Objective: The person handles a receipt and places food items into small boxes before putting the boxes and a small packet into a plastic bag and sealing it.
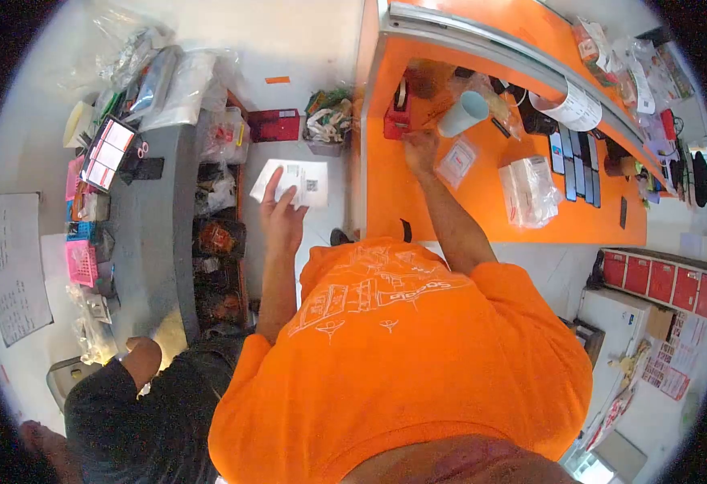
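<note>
My left hand (282,214) holds a white packet (301,179) with a printed label and a square code on it. Two fingers lie across the packet's face, and the rest of the grip is hidden behind it. At the near left part of the orange table, my right hand (420,151) reaches to the front of a red tape dispenser (396,123). Its fingers are curled in at the dispenser's edge, and what they pinch is too small to make out. Right of this hand lie a clear plastic packet (457,163) and a pale blue cup (463,114).
On the orange table (466,218) are plastic-wrapped white packs (528,194) and several phones (577,165). A metal-edged shelf (482,40) crosses above. To the left, another person in dark clothes (160,411) is beside a grey counter (156,242) with a tablet (108,153).
</note>
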Action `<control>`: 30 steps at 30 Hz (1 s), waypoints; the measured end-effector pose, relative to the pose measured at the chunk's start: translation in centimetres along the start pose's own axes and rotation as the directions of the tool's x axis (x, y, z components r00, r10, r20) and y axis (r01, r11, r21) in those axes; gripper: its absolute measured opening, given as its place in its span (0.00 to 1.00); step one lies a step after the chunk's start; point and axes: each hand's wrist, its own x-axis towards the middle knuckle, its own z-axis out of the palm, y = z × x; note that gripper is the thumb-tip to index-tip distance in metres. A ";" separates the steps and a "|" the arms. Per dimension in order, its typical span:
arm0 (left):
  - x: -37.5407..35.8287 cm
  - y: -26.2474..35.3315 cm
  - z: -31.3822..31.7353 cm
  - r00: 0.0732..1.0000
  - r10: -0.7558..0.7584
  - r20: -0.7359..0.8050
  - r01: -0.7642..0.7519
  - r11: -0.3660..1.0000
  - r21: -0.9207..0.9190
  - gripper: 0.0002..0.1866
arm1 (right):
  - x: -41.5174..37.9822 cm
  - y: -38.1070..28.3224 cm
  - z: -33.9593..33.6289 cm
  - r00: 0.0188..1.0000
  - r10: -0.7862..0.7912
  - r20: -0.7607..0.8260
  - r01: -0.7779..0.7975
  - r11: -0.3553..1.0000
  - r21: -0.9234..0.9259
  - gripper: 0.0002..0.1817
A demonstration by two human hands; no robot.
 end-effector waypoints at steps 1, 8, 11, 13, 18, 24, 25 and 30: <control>0.4 -0.5 0.5 0.999 -0.010 0.048 0.010 1.000 -0.002 0.27 | -0.4 -0.1 -0.2 0.998 -0.040 -0.051 0.036 0.996 -0.085 0.10; 3.3 -4.1 4.5 0.976 -0.049 0.213 0.009 0.982 0.186 0.26 | -8.2 -6.5 -4.1 0.945 -0.065 0.320 -0.051 0.939 0.339 0.12; 3.0 -6.3 7.1 0.957 -0.101 0.272 0.024 0.962 0.271 0.25 | -12.6 -12.0 -6.1 0.903 -0.243 0.353 0.193 0.966 0.172 0.14; 2.1 -7.7 8.5 0.940 -0.095 0.326 -0.010 0.951 0.308 0.25 | -14.0 -12.6 -6.7 0.910 -0.302 0.284 0.325 0.945 -0.037 0.15; 3.3 -9.8 13.4 0.969 0.116 0.216 -0.148 0.980 0.136 0.17 | -15.5 -12.7 -18.4 0.938 -0.225 0.265 0.269 0.952 -0.144 0.15; 2.9 -20.6 28.4 0.876 0.035 0.481 -0.215 0.921 0.324 0.17 | -17.8 -7.4 -39.3 0.978 -0.209 0.029 0.211 0.971 -0.115 0.10; 1.1 -22.4 32.8 0.865 0.026 0.501 -0.205 0.930 0.306 0.18 | -17.7 -5.8 -42.4 0.977 -0.203 -0.062 0.198 0.978 -0.069 0.10; 5.5 -38.5 40.4 0.615 -0.134 0.777 -0.540 0.648 0.538 0.13 | -16.1 4.5 -51.9 0.996 0.094 -0.001 -0.093 0.986 -0.140 0.10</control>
